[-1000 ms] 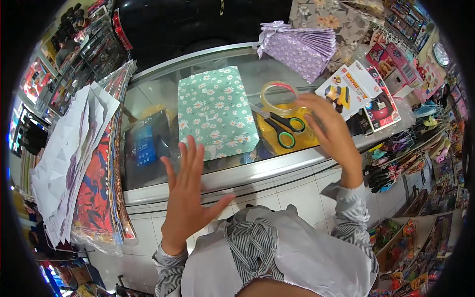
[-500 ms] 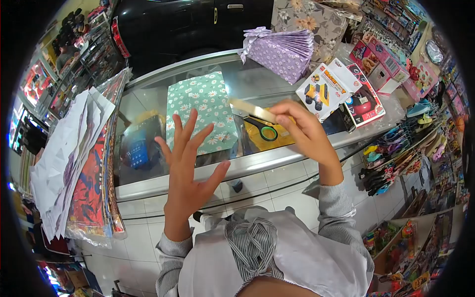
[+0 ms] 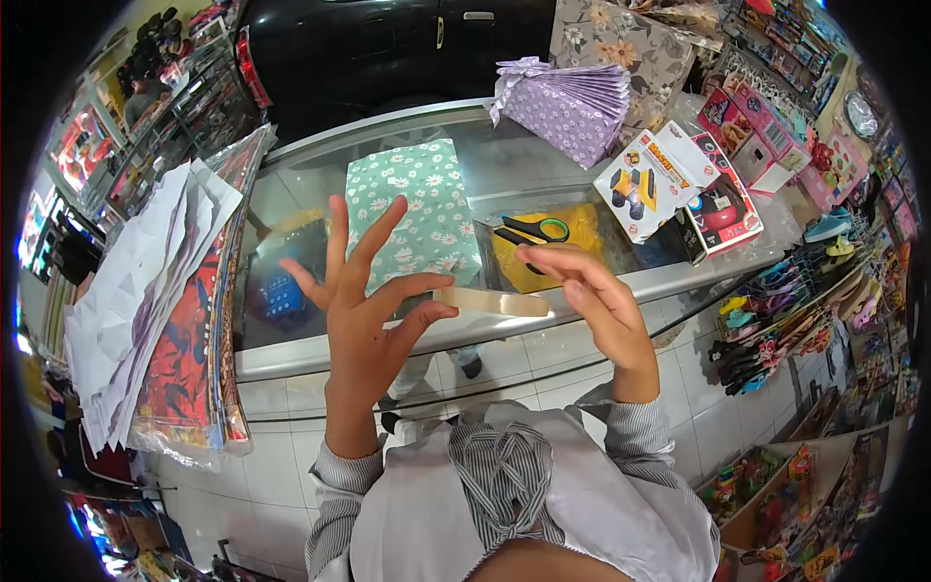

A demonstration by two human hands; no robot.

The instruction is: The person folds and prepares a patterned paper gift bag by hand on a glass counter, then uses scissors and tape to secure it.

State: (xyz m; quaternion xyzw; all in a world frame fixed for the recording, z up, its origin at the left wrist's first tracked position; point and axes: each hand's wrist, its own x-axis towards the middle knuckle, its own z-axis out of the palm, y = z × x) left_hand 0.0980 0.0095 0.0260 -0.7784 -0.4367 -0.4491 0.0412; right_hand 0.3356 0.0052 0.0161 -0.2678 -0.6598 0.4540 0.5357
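Observation:
A yellowish roll of clear tape (image 3: 499,303), seen nearly edge-on, is pinched by its left end between the thumb and index finger of my left hand (image 3: 369,310); the other fingers of that hand are spread. My right hand (image 3: 606,310) hovers just past the roll's right end, fingers stretched and thumb slightly apart, with nothing visible in it. Beyond my hands, a green daisy-patterned wrapped packet (image 3: 412,209) lies on the glass counter (image 3: 301,184). Black-handled scissors (image 3: 529,229) rest on a yellow plastic packet (image 3: 572,254) to its right.
Crumpled white paper (image 3: 145,301) lies over plastic-wrapped printed sheets (image 3: 199,359) at the left. A purple pleated gift package (image 3: 562,107), a toy box with a yellow vehicle (image 3: 645,184) and pink boxes (image 3: 756,136) stand at the back right. Hanging goods (image 3: 776,330) crowd the right side.
The tape roll has gone from my right hand to my left, which has closed its thumb and index finger on it. My right hand has let go and opened beside it.

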